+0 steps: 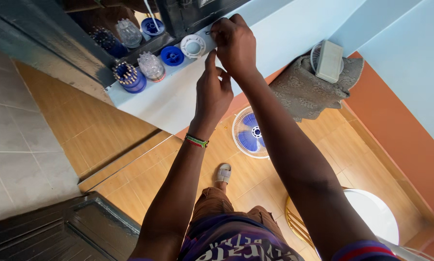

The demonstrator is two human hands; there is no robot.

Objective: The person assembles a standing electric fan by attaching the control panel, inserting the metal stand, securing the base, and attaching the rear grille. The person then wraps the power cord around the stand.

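Right hand (pixel 234 41) pinches a thin metal pin (pixel 208 33) by the round white cap (pixel 193 46); left hand (pixel 212 92) half-curled, empty.

blue spools (pixel 172 55), a white spool (pixel 193 46), blue-bladed fan (pixel 250 133), green-red beaded wristband (pixel 196 141).

Both hands reach a pale ledge (pixel 144 96): the right hand (pixel 234 41) pinches a small pin (pixel 209 33) beside a white spool (pixel 193 46), left hand (pixel 212 94) just below it.
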